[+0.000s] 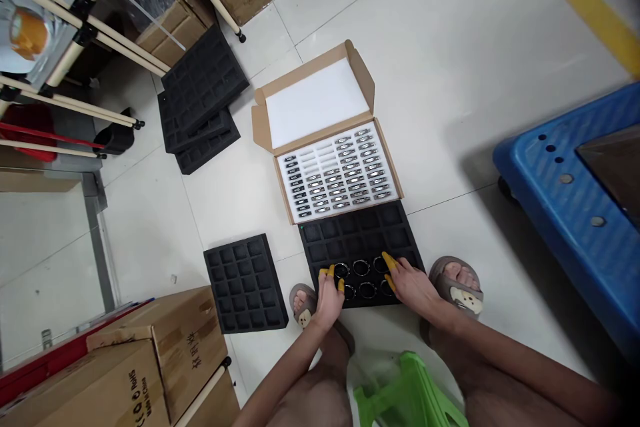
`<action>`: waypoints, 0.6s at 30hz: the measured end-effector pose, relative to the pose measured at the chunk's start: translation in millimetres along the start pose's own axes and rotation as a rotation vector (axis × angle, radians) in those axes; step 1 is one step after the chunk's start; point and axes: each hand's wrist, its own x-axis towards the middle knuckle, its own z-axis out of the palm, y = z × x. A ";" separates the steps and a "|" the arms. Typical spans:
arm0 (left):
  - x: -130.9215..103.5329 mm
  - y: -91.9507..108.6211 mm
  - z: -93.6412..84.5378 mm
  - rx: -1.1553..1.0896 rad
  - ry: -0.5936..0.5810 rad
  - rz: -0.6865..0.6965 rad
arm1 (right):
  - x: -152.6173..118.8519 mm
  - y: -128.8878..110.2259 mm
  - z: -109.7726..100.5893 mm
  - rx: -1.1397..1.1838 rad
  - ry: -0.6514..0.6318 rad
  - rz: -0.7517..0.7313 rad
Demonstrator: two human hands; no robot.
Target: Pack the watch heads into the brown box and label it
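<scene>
A black foam tray [350,245] with square pockets lies on the floor between my feet. Round metal rings [361,267], dark inside with shiny rims, sit in two rows in its near pockets. At the tray's left side is my left hand [330,297], yellow covers on its fingertips, thumb and fingers apart beside the leftmost rings. My right hand [411,285], also with yellow fingertip covers, reaches to the rightmost rings, index finger and thumb spread. Beyond the tray, an open cardboard box [397,177] holds small silver pieces [353,172] in columns of white foam slots.
Black foam trays [205,83] are stacked by the shelf rack, and another tray [245,283] lies at left. Cardboard boxes [190,340] stand lower left. A blue plastic platform [560,140] is at right, a green stool [410,390] between my legs.
</scene>
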 end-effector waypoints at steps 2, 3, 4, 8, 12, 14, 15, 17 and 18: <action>3.4 7.2 1.2 0.008 0.019 -0.007 | 3.3 -5.3 0.9 0.011 0.022 0.017; 5.0 10.4 1.6 0.017 0.029 -0.008 | 5.7 -7.3 1.4 0.034 0.044 0.032; 6.2 13.0 2.3 0.024 0.041 -0.008 | 8.1 -8.9 2.4 0.062 0.071 0.052; 3.4 16.6 5.6 0.041 0.071 0.008 | 10.3 -12.9 9.5 0.193 0.117 0.100; 9.4 20.5 -17.0 -0.007 0.010 0.097 | 12.4 -9.6 0.9 0.378 0.065 0.106; 30.9 30.9 -48.0 -0.123 -0.003 0.174 | 27.4 -3.8 -18.9 0.497 0.095 0.084; 47.9 38.9 -67.6 -0.212 0.012 0.230 | 40.4 -0.4 -32.9 0.564 0.114 0.073; 93.2 59.2 -110.4 -0.333 0.094 0.325 | 77.2 5.8 -66.6 0.701 0.119 0.065; 119.7 70.6 -131.3 -0.382 0.135 0.360 | 99.9 7.9 -85.0 0.784 0.104 0.087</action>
